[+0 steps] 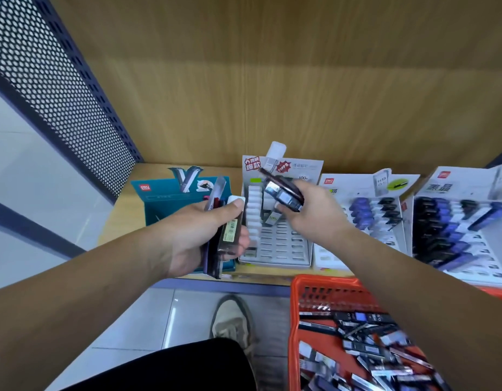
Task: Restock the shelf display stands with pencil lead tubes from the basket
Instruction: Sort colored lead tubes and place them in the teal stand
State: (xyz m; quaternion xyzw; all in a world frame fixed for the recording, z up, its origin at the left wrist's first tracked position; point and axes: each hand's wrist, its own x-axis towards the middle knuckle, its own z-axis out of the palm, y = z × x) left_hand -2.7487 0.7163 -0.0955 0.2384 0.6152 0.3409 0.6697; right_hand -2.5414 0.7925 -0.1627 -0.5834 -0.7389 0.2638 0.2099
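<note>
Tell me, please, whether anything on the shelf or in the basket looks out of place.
In the rightmost display stand the black and blue lead tubes lie slanted across one another, not in neat rows. The tubes in the red basket are a loose jumble.

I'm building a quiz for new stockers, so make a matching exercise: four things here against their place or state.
1 basket
2 teal stand
3 left hand
4 right hand

A leftmost on the shelf
B orange-red, lower right
C grips dark tubes over the white stand
D grips a tube bundle by the teal stand

Pairs: 1-B, 2-A, 3-D, 4-C
</note>
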